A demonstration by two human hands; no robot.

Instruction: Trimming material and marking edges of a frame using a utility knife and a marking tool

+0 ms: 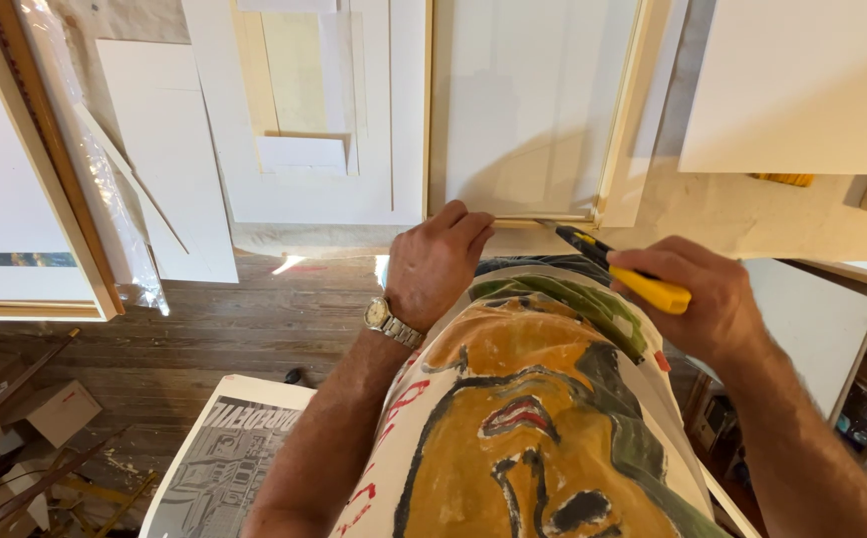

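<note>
My left hand (435, 261), with a metal wristwatch (390, 321) on its wrist, grips the top edge of a large painted canvas (528, 418) showing an orange face with dark outlines and green patches. My right hand (705, 299) is closed on a yellow and black utility knife (621, 270). The knife's tip points left toward the bottom edge of a white framed panel (533, 110) that leans against the wall. Both hands are at the canvas's upper edge, a short gap apart.
White boards (169, 149) and a white frame (314, 189) lean against the wall. A wood-framed picture (15, 269) with plastic wrap stands at the left. A grey printed poster (224, 468) lies on the wooden floor (214, 329). White panels (802, 80) are at the right.
</note>
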